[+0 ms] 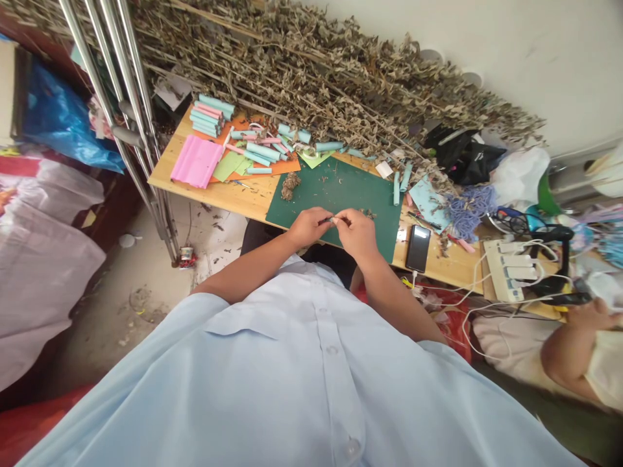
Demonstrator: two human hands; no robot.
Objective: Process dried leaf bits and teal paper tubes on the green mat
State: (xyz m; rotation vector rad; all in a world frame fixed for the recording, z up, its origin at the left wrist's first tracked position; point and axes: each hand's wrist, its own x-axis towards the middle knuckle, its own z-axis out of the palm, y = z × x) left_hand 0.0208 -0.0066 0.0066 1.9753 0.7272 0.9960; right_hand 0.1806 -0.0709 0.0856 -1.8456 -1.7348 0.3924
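My left hand (pixel 310 227) and my right hand (pixel 357 232) meet over the near edge of a green cutting mat (pixel 335 186). Fingertips of both are pinched together around something small and dark, too small to make out. On the mat, left of centre, sits a clump of dried leaf material (pixel 291 186). A few brown crumbs (pixel 370 214) lie just beyond my right hand. Two pale blue paper rolls (pixel 396 188) are at the mat's right edge.
Dried leafy stalks (pixel 311 71) are heaped along the back. Blue and pink rolls (pixel 207 117) and pink paper (pixel 196 160) lie left. A phone (pixel 417 248), a power strip (pixel 503 271) with cables and another person's arm (pixel 572 350) are right. Metal poles (pixel 129 123) stand left.
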